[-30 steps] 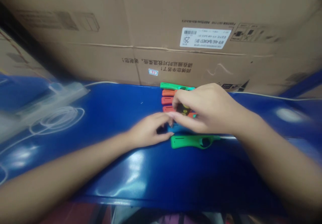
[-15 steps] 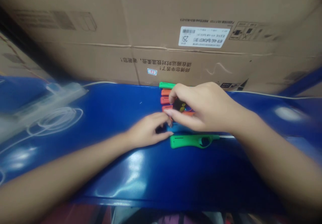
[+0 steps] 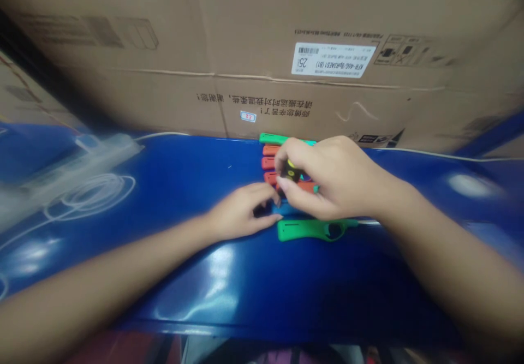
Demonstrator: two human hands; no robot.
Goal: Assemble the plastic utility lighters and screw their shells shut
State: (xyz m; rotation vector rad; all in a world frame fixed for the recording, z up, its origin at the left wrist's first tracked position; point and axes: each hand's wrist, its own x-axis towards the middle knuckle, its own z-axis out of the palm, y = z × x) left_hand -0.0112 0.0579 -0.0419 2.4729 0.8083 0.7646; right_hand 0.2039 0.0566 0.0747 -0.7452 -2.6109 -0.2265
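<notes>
I lean over a glossy blue bench [image 3: 196, 162], and a big brown carton [image 3: 155, 99] stands along its far side like a wall, its print upside down to me. A white label [image 3: 333, 60] sits high on the carton and a small sticker [image 3: 248, 116] low down, just above the bench. The lighters lie in a row between my arms, handle ends to my left: a far green lighter [image 3: 271, 138] beside the carton, then an orange lighter [image 3: 270, 150], a red lighter [image 3: 268, 162], a second red lighter [image 3: 270, 177], a blue lighter [image 3: 290, 208] and, nearest me, a near green lighter [image 3: 301, 230] with its metal tube running under my right arm. The fingers of my right hand [image 3: 333, 173] are closed on a dark handle [image 3: 291, 174] with yellow marks, above the middle of the row. My left hand [image 3: 241, 211] rests on the bench, its fingers curled at the blue lighter's end and the thumb tip at the near green lighter's corner; I cannot tell whether they grip anything. Off to my left lies a loose coil of white cable [image 3: 102, 195], with a pale, blurred block [image 3: 110, 156] behind it. A thin cord [image 3: 434, 155] runs along the carton's foot on the right, towards a slanting blue bar [image 3: 491, 137]. Light shines back from the bench in white patches, and below its front edge shows a red patch [image 3: 135, 347].
</notes>
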